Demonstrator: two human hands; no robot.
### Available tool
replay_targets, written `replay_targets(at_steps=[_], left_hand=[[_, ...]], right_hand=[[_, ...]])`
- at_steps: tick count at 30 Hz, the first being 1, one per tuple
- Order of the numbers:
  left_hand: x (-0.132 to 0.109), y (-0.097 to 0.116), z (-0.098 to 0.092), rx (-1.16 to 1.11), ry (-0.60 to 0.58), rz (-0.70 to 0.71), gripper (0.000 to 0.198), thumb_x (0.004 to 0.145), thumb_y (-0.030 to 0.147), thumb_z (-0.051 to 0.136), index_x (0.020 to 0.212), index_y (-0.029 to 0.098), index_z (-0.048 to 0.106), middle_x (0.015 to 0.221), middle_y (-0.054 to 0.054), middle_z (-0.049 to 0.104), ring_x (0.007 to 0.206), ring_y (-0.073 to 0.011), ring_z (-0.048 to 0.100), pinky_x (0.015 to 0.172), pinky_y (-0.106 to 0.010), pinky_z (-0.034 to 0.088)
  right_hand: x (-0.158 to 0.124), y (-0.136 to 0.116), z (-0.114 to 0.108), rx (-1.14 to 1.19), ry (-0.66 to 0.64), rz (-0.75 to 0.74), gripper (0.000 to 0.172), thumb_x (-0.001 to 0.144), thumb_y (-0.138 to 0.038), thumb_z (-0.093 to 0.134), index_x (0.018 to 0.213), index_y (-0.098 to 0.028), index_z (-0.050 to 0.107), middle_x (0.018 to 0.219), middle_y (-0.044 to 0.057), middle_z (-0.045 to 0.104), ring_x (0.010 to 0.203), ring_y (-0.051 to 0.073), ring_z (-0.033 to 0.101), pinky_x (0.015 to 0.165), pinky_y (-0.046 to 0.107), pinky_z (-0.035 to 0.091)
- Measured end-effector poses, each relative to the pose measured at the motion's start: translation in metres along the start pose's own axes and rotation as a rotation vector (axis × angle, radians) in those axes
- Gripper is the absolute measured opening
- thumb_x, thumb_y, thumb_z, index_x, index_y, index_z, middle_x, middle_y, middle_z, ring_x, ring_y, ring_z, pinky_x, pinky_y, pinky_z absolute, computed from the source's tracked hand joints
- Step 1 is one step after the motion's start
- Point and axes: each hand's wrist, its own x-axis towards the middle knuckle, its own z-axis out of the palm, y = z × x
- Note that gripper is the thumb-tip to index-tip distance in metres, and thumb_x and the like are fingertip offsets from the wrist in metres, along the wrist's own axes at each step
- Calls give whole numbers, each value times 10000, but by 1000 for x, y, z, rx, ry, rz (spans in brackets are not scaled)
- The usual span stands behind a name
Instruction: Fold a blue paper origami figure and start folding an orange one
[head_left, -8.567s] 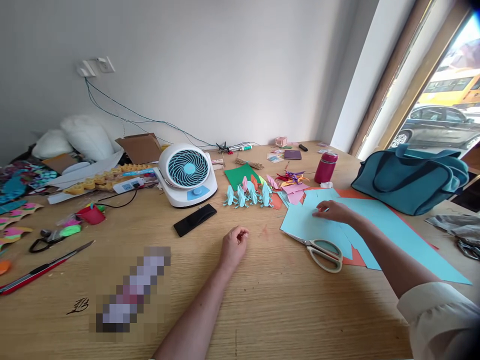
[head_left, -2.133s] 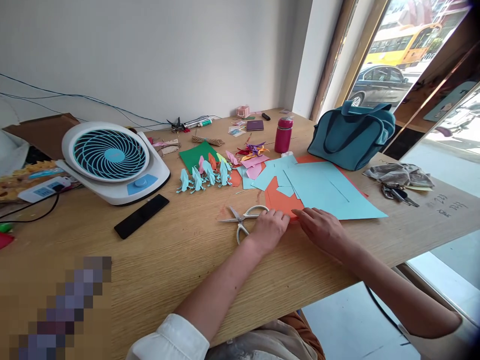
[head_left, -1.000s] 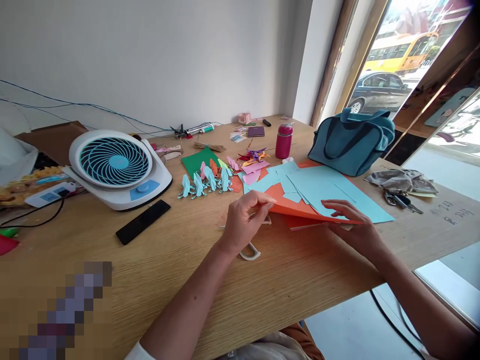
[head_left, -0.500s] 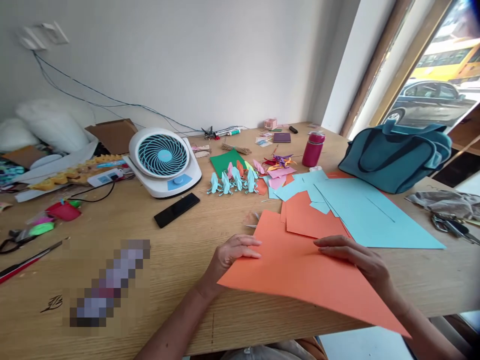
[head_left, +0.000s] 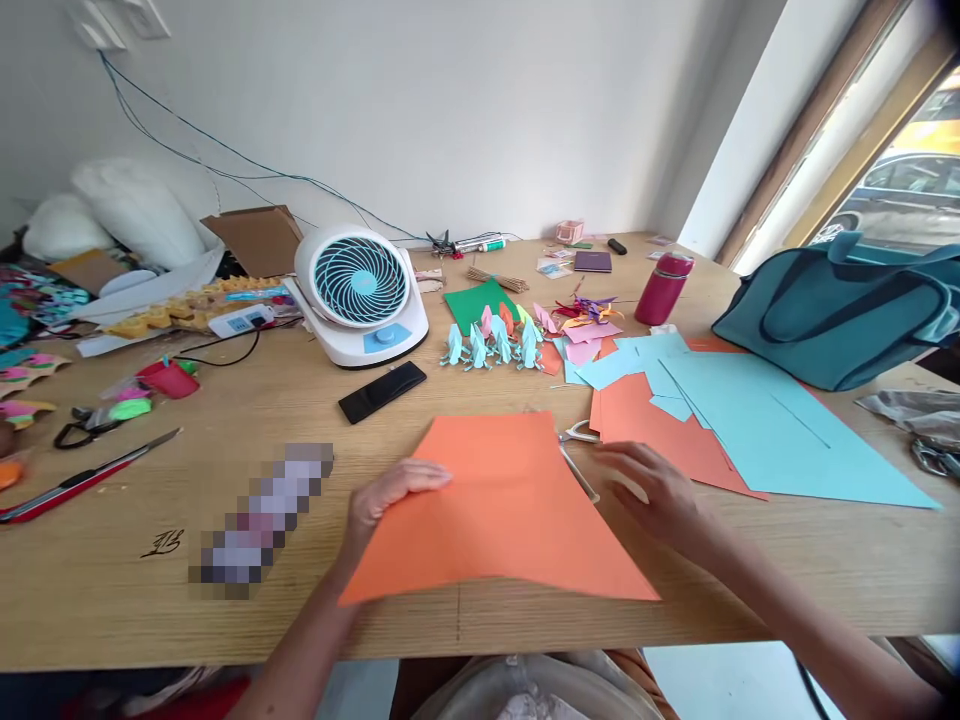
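Note:
A large sheet of orange paper (head_left: 495, 500) lies in front of me, its near edge bowed up off the table. My left hand (head_left: 397, 492) grips its left side, fingers on top and the thumb hidden. My right hand (head_left: 652, 490) is off the sheet, just to its right, with fingers apart and holding nothing. Between that hand and the sheet are white-handled scissors (head_left: 579, 436), partly covered by the orange paper. More orange paper (head_left: 652, 430) and light blue sheets (head_left: 787, 430) lie beyond my right hand. Several light blue folded paper figures (head_left: 502, 345) stand past the sheet.
A white fan (head_left: 360, 290) and a black phone (head_left: 382, 392) are at the back left. A red bottle (head_left: 664, 287) and a teal bag (head_left: 840, 310) stand at the right. A red-and-black cutter knife (head_left: 86, 478) lies on the left, near a pink cup (head_left: 169, 378).
The orange sheet has moved left and turned squarer to me, with my left hand still on it. My right hand has let go of it. The scissors have come into view.

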Motion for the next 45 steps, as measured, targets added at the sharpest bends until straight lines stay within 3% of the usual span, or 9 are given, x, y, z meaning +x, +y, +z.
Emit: replay_targets(at_steps=[3, 6, 10, 18, 23, 32, 37, 41, 45], left_hand=[[-8, 3, -9, 11, 359, -130, 196, 915, 306, 597, 970, 224, 766, 1016, -69, 748, 1010, -242, 681, 971, -394, 512], [-11, 4, -5, -12, 522, -171, 135, 829, 277, 675, 911, 217, 764, 981, -55, 751, 970, -242, 689, 946, -396, 535], [-11, 2, -2, 55, 544, -224, 116, 795, 253, 700, 884, 205, 756, 945, -47, 754, 927, -225, 697, 889, -358, 554], [-15, -9, -7, 143, 648, -246, 110, 831, 271, 709, 888, 181, 737, 889, -37, 737, 853, -174, 685, 832, -309, 541], [-13, -15, -7, 130, 761, -211, 185, 796, 337, 751, 841, 160, 721, 799, -36, 715, 789, -179, 678, 794, -328, 563], [-15, -19, -5, 192, 789, -265, 247, 783, 396, 749, 820, 158, 694, 787, -43, 703, 747, -170, 667, 774, -331, 585], [-16, -19, -6, 186, 766, -246, 233, 776, 384, 762, 820, 166, 697, 784, -33, 703, 736, -170, 672, 786, -340, 592], [-17, -19, -6, 152, 764, -240, 198, 784, 343, 762, 832, 159, 706, 801, -33, 713, 752, -164, 683, 784, -317, 591], [-18, -18, -7, 153, 778, -214, 167, 772, 304, 776, 831, 160, 716, 806, -29, 719, 758, -159, 685, 774, -293, 584]], right_hand=[[29, -1, 12, -45, -8, 105, 304, 984, -296, 470, 1255, -204, 572, 1211, 119, 630, 1106, 254, 595, 909, 383, 494], [55, -18, 21, -249, -149, 207, 415, 942, -358, 542, 1324, -197, 538, 1248, 138, 614, 1096, 301, 578, 909, 427, 459], [67, -42, 27, -312, -195, 234, 338, 937, -352, 537, 1218, -182, 615, 1183, 174, 627, 1054, 337, 563, 880, 444, 423], [35, -66, 21, -237, -233, 151, 354, 934, -182, 477, 1284, -162, 528, 1377, 189, 475, 1210, 299, 502, 925, 406, 434], [19, -83, 13, -115, -261, 198, 199, 935, -128, 472, 1072, -159, 613, 1106, 135, 562, 975, 248, 581, 869, 386, 478], [-5, -92, 6, -9, -261, 222, 237, 953, -106, 443, 1108, -181, 607, 1076, 111, 569, 808, 189, 623, 740, 321, 510], [27, -79, 7, -328, -318, 229, 226, 993, -231, 437, 1000, -173, 656, 1028, 129, 659, 874, 244, 654, 765, 353, 493], [58, -43, 16, -383, -249, 271, 454, 1015, -331, 418, 1409, -109, 453, 1501, 210, 441, 1368, 316, 426, 1079, 457, 351], [54, -8, 22, -415, -274, 356, 493, 1018, -359, 390, 1425, -83, 439, 1516, 206, 437, 1385, 315, 420, 1126, 510, 293]])
